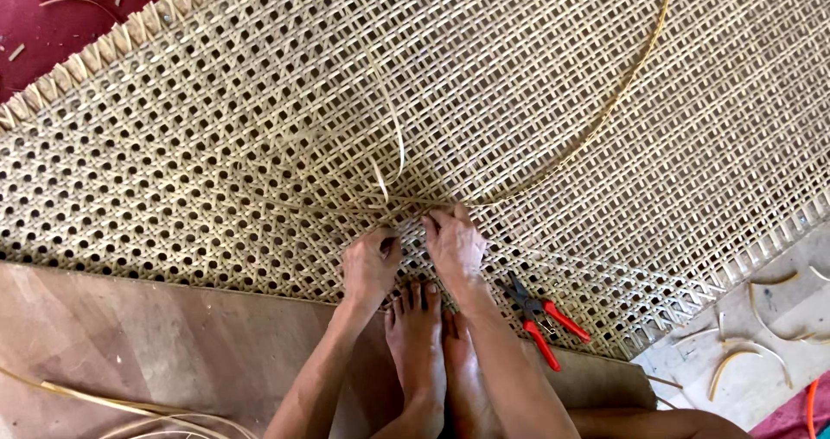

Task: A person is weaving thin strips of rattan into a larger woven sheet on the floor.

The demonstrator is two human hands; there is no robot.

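Brown wooden board (130,344), maroon cloth (52,15), pale floor (761,378).

A wide woven cane mat (484,84) of pale straw colour, with open hexagonal holes, lies flat across the upper and middle frame. A thin loose cane strip (605,110) curves from the upper right down to the lower centre, where both hands pinch it.

no packages, labels, signs or screens in view

Floor: brown wood board (156,344) at the bottom.
On it: big woven cane mat (519,84), thin loose strips (104,403), two bare feet (432,352).
On mat: red pliers (543,316).
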